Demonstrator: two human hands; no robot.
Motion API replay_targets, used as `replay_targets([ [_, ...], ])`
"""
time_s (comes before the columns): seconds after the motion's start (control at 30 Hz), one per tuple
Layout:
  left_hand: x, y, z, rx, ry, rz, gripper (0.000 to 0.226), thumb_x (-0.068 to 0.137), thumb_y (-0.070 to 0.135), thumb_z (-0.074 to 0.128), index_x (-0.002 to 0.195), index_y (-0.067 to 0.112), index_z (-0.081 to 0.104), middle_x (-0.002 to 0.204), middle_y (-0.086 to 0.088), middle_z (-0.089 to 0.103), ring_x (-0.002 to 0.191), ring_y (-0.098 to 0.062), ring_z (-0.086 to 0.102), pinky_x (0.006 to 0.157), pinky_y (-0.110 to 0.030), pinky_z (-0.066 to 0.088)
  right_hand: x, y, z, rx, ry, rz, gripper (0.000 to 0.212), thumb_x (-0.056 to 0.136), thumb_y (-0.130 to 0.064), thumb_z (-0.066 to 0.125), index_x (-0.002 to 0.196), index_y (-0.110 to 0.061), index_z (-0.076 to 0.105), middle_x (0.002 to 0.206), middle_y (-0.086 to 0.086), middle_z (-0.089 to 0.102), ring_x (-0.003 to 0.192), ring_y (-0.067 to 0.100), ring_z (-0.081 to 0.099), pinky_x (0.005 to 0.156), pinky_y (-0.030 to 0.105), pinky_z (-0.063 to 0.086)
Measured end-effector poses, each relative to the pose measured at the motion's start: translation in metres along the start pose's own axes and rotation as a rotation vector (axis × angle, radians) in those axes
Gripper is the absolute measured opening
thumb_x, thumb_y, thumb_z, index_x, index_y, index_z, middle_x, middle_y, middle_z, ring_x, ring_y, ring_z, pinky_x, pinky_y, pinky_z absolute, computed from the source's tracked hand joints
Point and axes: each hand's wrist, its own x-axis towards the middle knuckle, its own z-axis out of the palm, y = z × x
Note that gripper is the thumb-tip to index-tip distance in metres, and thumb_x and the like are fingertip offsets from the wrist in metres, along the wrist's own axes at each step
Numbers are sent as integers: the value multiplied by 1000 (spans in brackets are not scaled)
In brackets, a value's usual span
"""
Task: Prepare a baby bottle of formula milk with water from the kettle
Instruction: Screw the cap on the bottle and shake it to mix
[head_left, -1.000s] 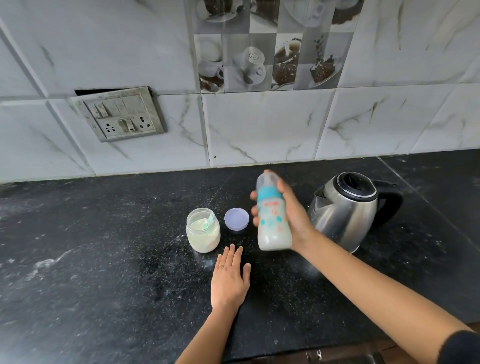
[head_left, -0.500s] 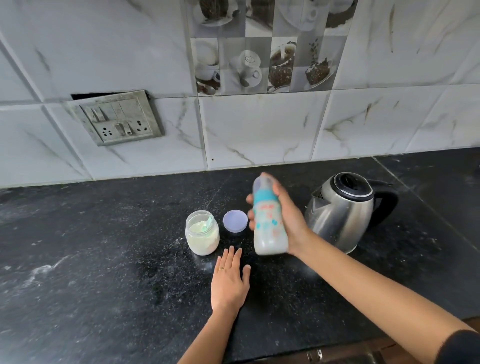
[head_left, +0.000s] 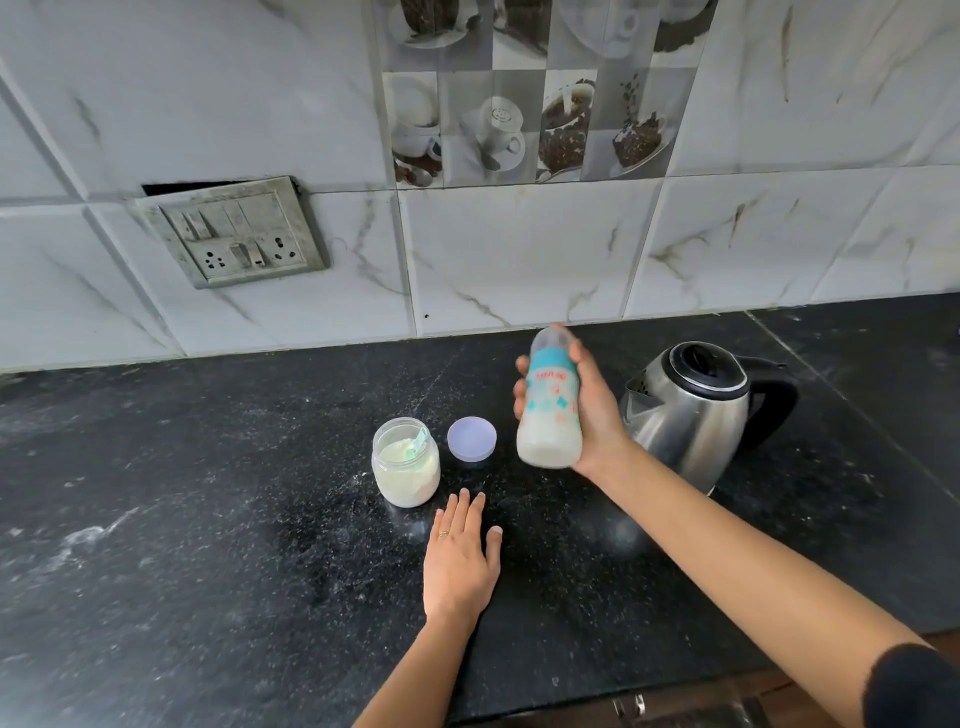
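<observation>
Bottle (head_left: 551, 415) held aloft in right hand (head_left: 597, 410); left hand (head_left: 460, 561) lies flat.

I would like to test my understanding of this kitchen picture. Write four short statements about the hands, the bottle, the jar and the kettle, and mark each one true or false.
1. The right hand holds the baby bottle, which has milky liquid in it. True.
2. The left hand grips the powder jar. False: it lies flat on the counter, holding nothing.
3. The lilac lid is screwed on the jar. False: it lies on the counter beside the open jar.
4. The kettle stands on the counter, to the right of the bottle. True.
</observation>
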Motion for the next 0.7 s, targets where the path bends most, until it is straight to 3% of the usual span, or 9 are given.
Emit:
replay_targets([
  [0.07,-1,0,0,-2,2,3,75,88,56,4,149,22,29,157,1,23,147,-12,12,116,-22,-6,1,-3,0,50,28,17,44,92,-49,49,120,-15,50,89,5,62,62,19,64,55,29,55],
  [0.23,0,1,0,7,4,1,75,87,55,4,149,22,29,157,2,24,147,-11,12,116,-22,-6,-18,18,-7,-219,-119,-36,32,97,-39,41,127,-34,50,92,11,64,66,23,61,56,32,52],
  [0.37,0,0,2,4,5,-2,74,89,56,5,148,21,31,157,1,24,146,-12,14,116,-22,-5,-1,5,-3,54,25,-15,46,93,-46,49,132,-22,45,89,8,62,63,21,63,55,30,54],
  [0.53,0,0,2,10,6,-2,74,88,55,6,147,20,33,156,1,27,146,-12,15,118,-25,-2,-22,23,-3,-234,-152,-9,32,96,-39,43,127,-33,49,89,11,63,63,25,59,55,33,52],
  [0.7,0,-1,3,9,6,-3,75,88,56,3,149,23,29,158,2,22,147,-11,12,116,-23,-5,1,-10,2,-2,33,-54,44,93,-46,50,131,-25,43,87,7,63,62,22,63,55,31,54],
])
